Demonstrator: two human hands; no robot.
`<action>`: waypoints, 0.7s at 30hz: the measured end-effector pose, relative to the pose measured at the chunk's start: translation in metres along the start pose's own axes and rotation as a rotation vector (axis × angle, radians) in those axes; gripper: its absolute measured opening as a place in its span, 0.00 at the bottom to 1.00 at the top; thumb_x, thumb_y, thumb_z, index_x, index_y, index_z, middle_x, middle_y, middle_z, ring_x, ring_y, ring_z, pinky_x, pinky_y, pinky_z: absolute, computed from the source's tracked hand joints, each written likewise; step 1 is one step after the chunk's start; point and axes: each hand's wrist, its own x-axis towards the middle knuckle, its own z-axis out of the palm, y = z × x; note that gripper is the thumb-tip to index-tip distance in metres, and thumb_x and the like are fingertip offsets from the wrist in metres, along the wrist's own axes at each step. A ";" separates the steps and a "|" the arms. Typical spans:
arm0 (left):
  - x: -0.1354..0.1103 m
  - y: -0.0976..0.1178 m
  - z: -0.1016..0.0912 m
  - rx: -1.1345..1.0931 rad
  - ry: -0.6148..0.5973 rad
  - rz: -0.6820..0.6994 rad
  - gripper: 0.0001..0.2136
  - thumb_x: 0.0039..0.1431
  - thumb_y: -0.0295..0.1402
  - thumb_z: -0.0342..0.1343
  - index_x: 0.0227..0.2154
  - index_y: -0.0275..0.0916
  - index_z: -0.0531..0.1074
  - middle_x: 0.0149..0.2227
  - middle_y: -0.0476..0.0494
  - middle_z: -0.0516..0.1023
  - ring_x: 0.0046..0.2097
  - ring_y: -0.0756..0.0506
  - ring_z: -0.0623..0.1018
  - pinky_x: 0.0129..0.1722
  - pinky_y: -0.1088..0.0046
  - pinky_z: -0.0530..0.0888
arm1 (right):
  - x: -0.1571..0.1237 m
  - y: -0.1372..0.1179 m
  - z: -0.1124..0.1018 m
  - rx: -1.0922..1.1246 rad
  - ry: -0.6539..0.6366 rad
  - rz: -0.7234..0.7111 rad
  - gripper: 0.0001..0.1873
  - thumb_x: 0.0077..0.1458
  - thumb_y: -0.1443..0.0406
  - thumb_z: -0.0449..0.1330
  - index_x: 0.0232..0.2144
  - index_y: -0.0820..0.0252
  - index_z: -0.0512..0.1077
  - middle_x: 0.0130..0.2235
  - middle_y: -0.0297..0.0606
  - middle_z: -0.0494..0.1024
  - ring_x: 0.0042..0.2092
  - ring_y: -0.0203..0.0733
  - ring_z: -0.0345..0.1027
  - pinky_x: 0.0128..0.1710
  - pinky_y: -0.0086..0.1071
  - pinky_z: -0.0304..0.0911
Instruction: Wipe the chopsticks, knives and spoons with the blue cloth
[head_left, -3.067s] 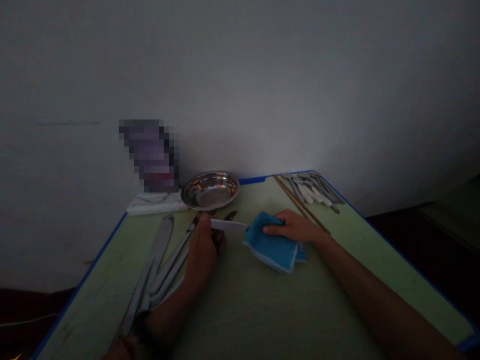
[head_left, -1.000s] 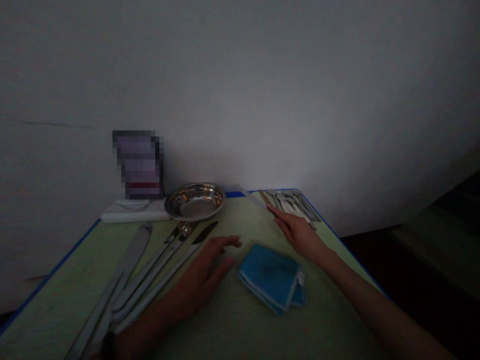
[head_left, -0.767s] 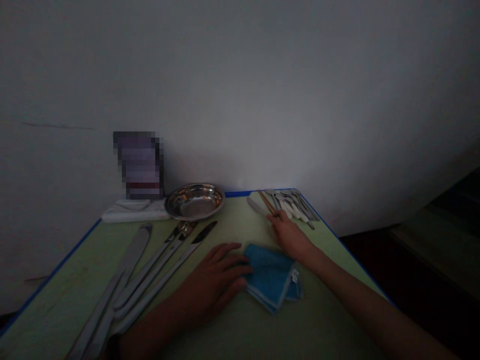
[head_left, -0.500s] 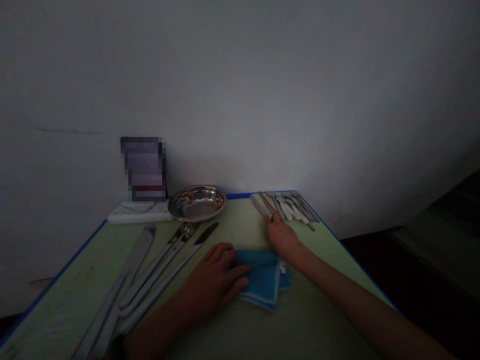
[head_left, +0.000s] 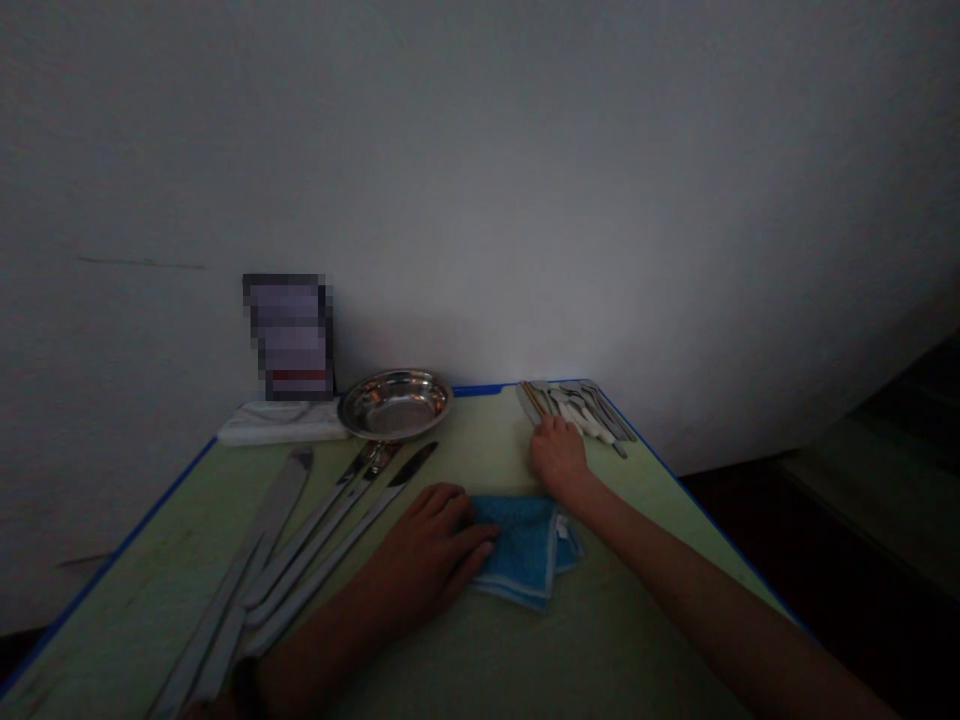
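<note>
My left hand [head_left: 439, 545] rests at the left edge of a folded blue cloth [head_left: 521, 550], its fingers stretched out and lying partly on it. Farther out on the right, my right hand [head_left: 557, 455] is closed over the handle end of a silver table knife [head_left: 529, 403]; the handle is hidden under the fingers. Close against that knife lie brown chopsticks [head_left: 535, 396]. Beside them is a row of metal cutlery [head_left: 596, 400], including white-handled pieces [head_left: 589, 422].
Long silver knives [head_left: 330, 550] lie on the left of the green table [head_left: 480, 455]. Behind them stands a shiny oval metal bowl [head_left: 395, 405]. A blurred-out upright panel [head_left: 294, 338] stands on a white block [head_left: 277, 424] by the wall [head_left: 525, 200].
The table knife has shifted right, closer to the chopsticks, with my right hand at its near end. My right fingers have curled in more. My left hand stays on the cloth.
</note>
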 end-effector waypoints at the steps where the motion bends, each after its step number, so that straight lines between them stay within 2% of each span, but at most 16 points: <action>1: 0.000 -0.001 0.000 0.004 0.008 0.003 0.12 0.62 0.33 0.47 0.45 0.45 0.72 0.38 0.43 0.71 0.44 0.40 0.67 0.45 0.58 0.67 | 0.001 0.002 0.001 0.006 0.003 0.012 0.18 0.55 0.74 0.44 0.38 0.72 0.73 0.44 0.58 0.71 0.48 0.53 0.64 0.44 0.41 0.60; 4: -0.001 -0.002 0.001 0.024 0.021 -0.001 0.11 0.62 0.32 0.48 0.44 0.44 0.72 0.37 0.42 0.71 0.43 0.40 0.68 0.45 0.57 0.67 | 0.002 0.007 0.003 0.034 0.011 0.053 0.20 0.55 0.75 0.43 0.41 0.72 0.72 0.44 0.58 0.71 0.47 0.52 0.65 0.44 0.40 0.60; 7: -0.001 0.000 -0.001 0.012 0.040 -0.016 0.12 0.61 0.30 0.48 0.43 0.44 0.73 0.37 0.42 0.73 0.43 0.40 0.69 0.46 0.56 0.67 | -0.004 0.006 -0.004 0.095 0.044 0.050 0.21 0.57 0.73 0.42 0.49 0.72 0.66 0.46 0.57 0.70 0.47 0.50 0.66 0.44 0.40 0.60; 9: 0.000 0.000 -0.006 -0.038 0.055 -0.081 0.11 0.60 0.31 0.48 0.43 0.44 0.72 0.38 0.43 0.74 0.43 0.40 0.70 0.47 0.57 0.66 | -0.012 0.003 -0.015 0.198 0.067 -0.045 0.21 0.60 0.67 0.42 0.53 0.66 0.63 0.47 0.52 0.70 0.47 0.45 0.66 0.47 0.37 0.59; 11: 0.001 -0.005 -0.016 -0.082 0.058 -0.212 0.10 0.60 0.33 0.48 0.41 0.43 0.73 0.39 0.43 0.74 0.43 0.41 0.72 0.47 0.61 0.66 | -0.022 -0.003 -0.026 0.397 0.045 -0.217 0.22 0.61 0.60 0.42 0.52 0.61 0.65 0.45 0.46 0.70 0.46 0.40 0.66 0.50 0.32 0.57; 14: -0.001 -0.030 -0.039 -0.046 0.041 -0.381 0.10 0.58 0.35 0.47 0.35 0.41 0.72 0.37 0.43 0.74 0.38 0.42 0.74 0.38 0.69 0.69 | -0.035 -0.012 -0.037 0.632 -0.144 -0.462 0.25 0.57 0.54 0.49 0.52 0.60 0.65 0.45 0.45 0.70 0.45 0.41 0.67 0.49 0.34 0.59; 16: -0.008 -0.056 -0.061 0.001 -0.012 -0.507 0.09 0.57 0.34 0.48 0.31 0.39 0.72 0.33 0.43 0.74 0.34 0.44 0.74 0.34 0.71 0.69 | -0.039 -0.020 -0.037 0.623 -0.239 -0.559 0.28 0.53 0.52 0.54 0.54 0.59 0.63 0.47 0.47 0.68 0.46 0.45 0.66 0.49 0.37 0.60; 19: -0.025 -0.092 -0.091 0.088 -0.168 -0.697 0.07 0.49 0.33 0.54 0.19 0.37 0.70 0.22 0.45 0.72 0.26 0.45 0.72 0.27 0.72 0.67 | -0.036 -0.034 -0.027 0.564 -0.218 -0.578 0.29 0.52 0.55 0.56 0.55 0.56 0.63 0.49 0.48 0.66 0.48 0.48 0.64 0.50 0.41 0.59; 21: -0.033 -0.104 -0.103 0.133 -0.266 -0.774 0.09 0.48 0.32 0.55 0.16 0.37 0.68 0.20 0.45 0.72 0.25 0.45 0.73 0.27 0.72 0.66 | -0.029 -0.044 -0.016 0.585 -0.137 -0.528 0.27 0.53 0.57 0.55 0.55 0.56 0.62 0.49 0.48 0.65 0.49 0.47 0.63 0.51 0.41 0.58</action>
